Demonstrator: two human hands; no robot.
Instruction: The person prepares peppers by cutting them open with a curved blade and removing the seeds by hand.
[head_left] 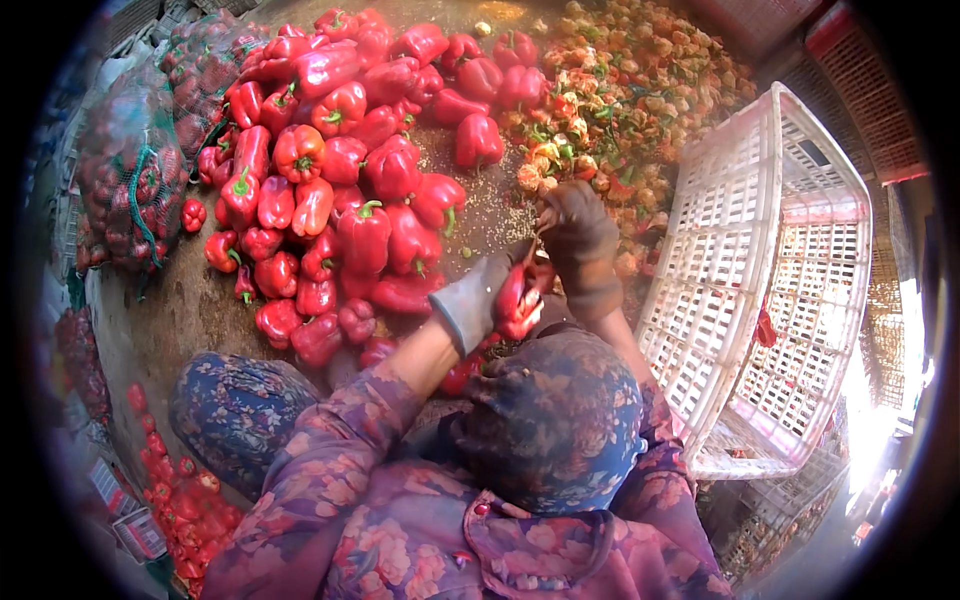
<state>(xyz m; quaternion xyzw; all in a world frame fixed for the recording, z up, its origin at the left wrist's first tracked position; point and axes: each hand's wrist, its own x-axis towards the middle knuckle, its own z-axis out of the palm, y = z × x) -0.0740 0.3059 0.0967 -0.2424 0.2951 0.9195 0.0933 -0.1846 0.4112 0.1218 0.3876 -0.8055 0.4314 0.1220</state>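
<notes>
Low over the ground, my left hand, in a pale grey glove, is closed on a red bell pepper. Just to its right, my right hand wears a dark brown, soiled glove and has its fingers curled closed at the top of that pepper. Something thin shows by those fingers, but its kind is unclear. A heap of whole red bell peppers lies ahead and to the left. Past my right hand spreads a pile of cut-out pepper cores with seeds and green stems.
A white slatted plastic crate stands tilted close on my right, with a red scrap inside. Green net sacks full of red peppers stand at the far left. More red peppers lie behind my left knee. Red crates stand at the far right.
</notes>
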